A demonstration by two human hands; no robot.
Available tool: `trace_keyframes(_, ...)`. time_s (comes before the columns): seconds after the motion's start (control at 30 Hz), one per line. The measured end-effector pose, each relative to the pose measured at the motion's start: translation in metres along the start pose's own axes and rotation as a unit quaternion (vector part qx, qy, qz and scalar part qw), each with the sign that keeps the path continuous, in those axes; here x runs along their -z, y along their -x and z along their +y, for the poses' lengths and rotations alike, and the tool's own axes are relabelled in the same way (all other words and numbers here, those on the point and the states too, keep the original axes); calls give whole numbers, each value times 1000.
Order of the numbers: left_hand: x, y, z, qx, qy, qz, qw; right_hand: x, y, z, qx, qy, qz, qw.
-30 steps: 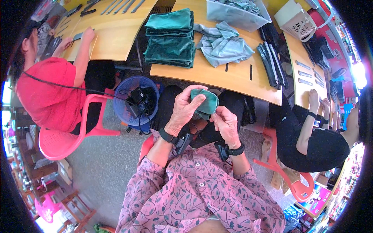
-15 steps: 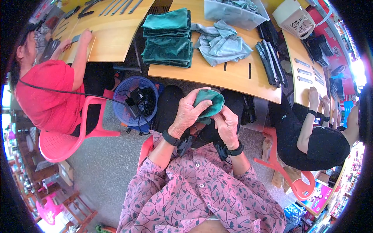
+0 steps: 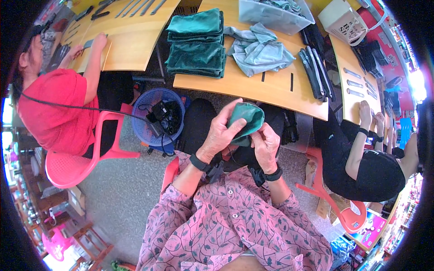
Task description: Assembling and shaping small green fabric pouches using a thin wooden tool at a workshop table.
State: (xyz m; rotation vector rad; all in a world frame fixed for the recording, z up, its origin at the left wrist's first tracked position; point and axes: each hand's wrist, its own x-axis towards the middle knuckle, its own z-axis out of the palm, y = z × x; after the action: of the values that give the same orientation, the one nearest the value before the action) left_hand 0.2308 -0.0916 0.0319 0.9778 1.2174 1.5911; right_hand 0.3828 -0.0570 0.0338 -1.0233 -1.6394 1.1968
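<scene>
Above my lap I hold a dark green velvety cloth piece [image 3: 247,118], its upper end bulging round and folded like a small pouch. My left hand [image 3: 221,134] wraps its left side, thumb pressed across the front. At the lower right edge, my right hand [image 3: 266,144] pinches the fabric. Beyond my hands, two neat piles of green velvety cloth pieces [image 3: 195,58] stand on the wooden table [image 3: 212,86]. To their right lies a crumpled heap of paler grey-green cloth [image 3: 261,52].
A translucent bin [image 3: 275,18] with cloth stands at the table's back; dark strips [image 3: 313,74] lie at its right end. A blue basket [image 3: 141,128] with black cables sits on the floor at left. People work at either side, one in a red shirt [image 3: 54,113], another in black [image 3: 379,174].
The green cloth has turned in my hands, and its rounded end now shows more of an opening. My left fingers have shifted slightly up behind it.
</scene>
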Motion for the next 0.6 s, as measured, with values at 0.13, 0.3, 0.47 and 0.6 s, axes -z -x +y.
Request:
trace_keyframes(0.13,8,-5,8,-9,62,32,998,-1,-1,2,-15,-9,-7,1000)
trace_keyframes(0.3,11,-5,6,12,14,45,999,-1,1,5,-21,-11,-11,1000)
trace_keyframes(0.47,9,-3,1,13,17,40,999,4,1,2,-32,-34,-41,998)
trace_keyframes(0.6,11,-1,-10,27,-21,23,999,3,0,-7,-37,-56,-49,997)
